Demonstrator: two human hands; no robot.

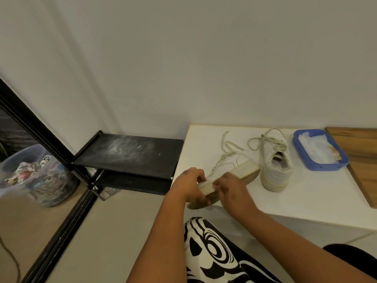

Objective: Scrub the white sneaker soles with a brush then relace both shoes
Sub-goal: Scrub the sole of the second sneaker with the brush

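1. Her left hand [190, 180] has its fingers curled round the heel end of the sneaker [224, 180], which lies on its side at the table [306, 201] edge.
2. Her right hand [230, 187] sits mid-sole, fingers bent; whether it holds a brush I cannot tell.
3. The shoe's long axis runs from her fingers up and rightward.
4. Just beyond, the second sneaker [275, 168] stands upright, apart.

Dim, even indoor light, soft focus.
Wide-angle bending at edges; laundry basket [38, 176] at 9 o'clock blurred; faint shadows under sneaker [275, 168].
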